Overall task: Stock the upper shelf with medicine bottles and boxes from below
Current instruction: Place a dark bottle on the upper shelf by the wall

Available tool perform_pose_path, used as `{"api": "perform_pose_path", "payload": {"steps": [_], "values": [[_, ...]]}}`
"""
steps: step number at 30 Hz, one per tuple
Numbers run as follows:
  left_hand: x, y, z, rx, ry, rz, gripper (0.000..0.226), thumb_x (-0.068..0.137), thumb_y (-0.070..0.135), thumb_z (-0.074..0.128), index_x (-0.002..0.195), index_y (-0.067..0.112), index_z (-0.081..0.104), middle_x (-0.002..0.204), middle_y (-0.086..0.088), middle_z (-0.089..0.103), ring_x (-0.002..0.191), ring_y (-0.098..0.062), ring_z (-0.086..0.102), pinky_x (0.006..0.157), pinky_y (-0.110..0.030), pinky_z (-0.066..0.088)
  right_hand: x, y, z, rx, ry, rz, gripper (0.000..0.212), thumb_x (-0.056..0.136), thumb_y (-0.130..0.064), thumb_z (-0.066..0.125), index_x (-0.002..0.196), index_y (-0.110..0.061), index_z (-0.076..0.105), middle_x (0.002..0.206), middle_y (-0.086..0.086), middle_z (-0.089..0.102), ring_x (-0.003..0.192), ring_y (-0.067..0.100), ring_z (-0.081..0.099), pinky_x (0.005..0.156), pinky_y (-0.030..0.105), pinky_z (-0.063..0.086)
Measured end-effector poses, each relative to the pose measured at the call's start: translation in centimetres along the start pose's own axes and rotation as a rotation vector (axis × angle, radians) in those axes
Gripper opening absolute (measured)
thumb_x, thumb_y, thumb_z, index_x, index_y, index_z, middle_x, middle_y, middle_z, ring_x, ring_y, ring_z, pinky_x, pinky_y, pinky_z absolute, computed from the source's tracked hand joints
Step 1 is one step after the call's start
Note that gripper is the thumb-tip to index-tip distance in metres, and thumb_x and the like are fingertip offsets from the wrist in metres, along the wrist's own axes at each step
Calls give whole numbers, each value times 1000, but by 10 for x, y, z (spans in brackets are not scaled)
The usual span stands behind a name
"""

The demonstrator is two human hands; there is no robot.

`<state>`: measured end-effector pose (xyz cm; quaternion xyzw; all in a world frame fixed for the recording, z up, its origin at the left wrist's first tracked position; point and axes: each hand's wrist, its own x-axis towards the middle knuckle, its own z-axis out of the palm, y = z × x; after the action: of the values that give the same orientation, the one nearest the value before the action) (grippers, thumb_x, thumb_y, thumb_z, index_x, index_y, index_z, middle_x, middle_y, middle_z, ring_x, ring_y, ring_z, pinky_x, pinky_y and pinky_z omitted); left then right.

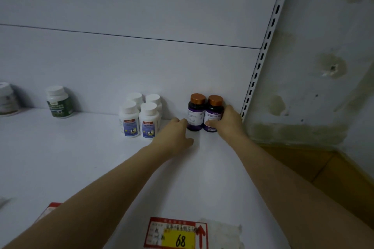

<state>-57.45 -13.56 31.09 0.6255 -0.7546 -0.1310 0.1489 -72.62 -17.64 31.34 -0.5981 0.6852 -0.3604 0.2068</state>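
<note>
The right hand (226,122) is curled round the right copper-capped bottle (215,110), thumb across the front of the purple label and fingers wrapped round its far side. The bottle stands upright on the shelf (101,168), close against the back panel (141,66). The slotted upright (263,50) is just beyond the hand.

The left hand (175,135) grips nothing. It lies low over the shelf with the thumb spread and the fingers loosely extended, their tips at the lower side of the left copper-capped bottle (195,112). Whether they touch it or stop just short cannot be told. That bottle stands upright, touching its twin.

Just outside the left hand stand four white bottles (148,123) with blue labels, packed two by two. Well beyond them is a green-labelled bottle (59,103), and past that a white jar (7,99) cut off by the frame edge. Nearer the person than both hands, a price tag (176,233) reading 68 is fixed at the shelf's front.

As a judgement, the stocking is well under way: eight containers already stand on this shelf, all along the back. The pair in hand looks to be in its last squaring-up. Wide stretches of shelf between the groups are bare, so more would fit. No boxes stand here yet. The lower stock is out of view, so what is left cannot be counted.
</note>
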Motion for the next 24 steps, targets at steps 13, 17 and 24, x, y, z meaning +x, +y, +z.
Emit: {"api": "perform_pose_path", "payload": {"steps": [13, 17, 24], "values": [[-28, 5, -14, 96, -26, -14, 46, 91, 29, 57, 131, 9, 45, 128, -11, 52, 110, -24, 54, 92, -32, 47, -47, 13, -59, -619, -305, -83, 59, 89, -39, 60, 134, -6, 43, 133, 15, 46, 119, 28, 47, 97, 34, 43], [-52, 10, -26, 116, 9, -32, 47, 90, 31, 58, 129, 8, 47, 128, -11, 52, 112, -25, 53, 95, -35, 47, -67, 6, -77, -686, -365, -101, 61, 91, -40, 58, 137, -5, 40, 137, 14, 46, 122, 27, 48, 98, 33, 42], [-99, 8, -47, 136, 56, -25, 44, 90, 28, 60, 127, 7, 49, 126, -10, 57, 109, -24, 57, 94, -33, 49, -111, -13, -88, -722, -353, -145, 61, 90, -40, 59, 138, -7, 41, 137, 14, 47, 120, 28, 49, 98, 35, 45]]}}
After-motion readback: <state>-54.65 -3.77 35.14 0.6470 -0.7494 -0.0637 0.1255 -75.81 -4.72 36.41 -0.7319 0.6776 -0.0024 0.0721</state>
